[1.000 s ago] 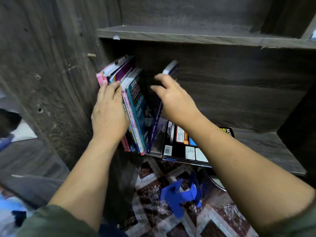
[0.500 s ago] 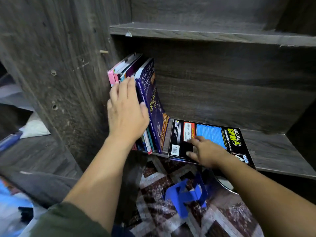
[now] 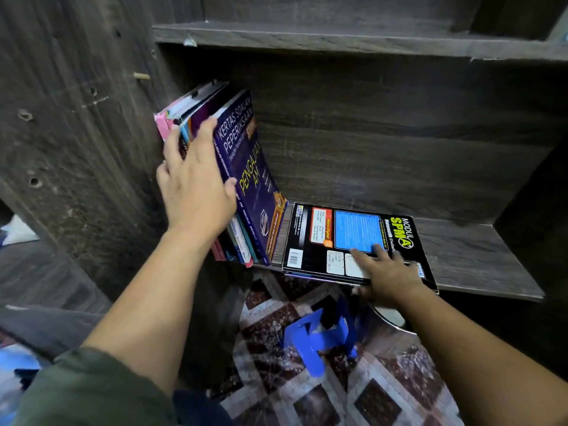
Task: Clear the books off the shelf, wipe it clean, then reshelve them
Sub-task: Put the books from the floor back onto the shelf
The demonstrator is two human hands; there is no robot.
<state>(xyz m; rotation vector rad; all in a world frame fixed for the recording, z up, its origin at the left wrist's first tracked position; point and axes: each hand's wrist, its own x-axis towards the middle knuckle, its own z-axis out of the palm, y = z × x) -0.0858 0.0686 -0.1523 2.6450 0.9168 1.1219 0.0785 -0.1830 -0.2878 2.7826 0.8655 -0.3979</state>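
The right hand (image 3: 388,276) grips the front edge of the black "MODUL SPM A+" workbook (image 3: 319,238), fingers spread over the cover and thumb tucked beneath the overhanging edge. Half a second ago it sat near the barcode corner; it now lies further right along that edge. The workbook lies flat, back cover up, on the shelf board (image 3: 479,256), its front edge sticking out past the board, in the same place as before.

The left hand (image 3: 196,189) presses flat, fingers straight and close together, against the spines of the upright books (image 3: 184,113), as it did in the earlier frame. These stand packed against the shelf's left side panel (image 3: 76,133). The purple "KERTAS SOALAN PEPERIKSAAN" book (image 3: 249,167) leans on the right end of that row, tilted left, its foot just beside the workbook.

Below the shelf, a blue plastic piece (image 3: 316,339) lies on the patterned floor (image 3: 384,395). A green sleeve (image 3: 76,388) covers the left upper arm.
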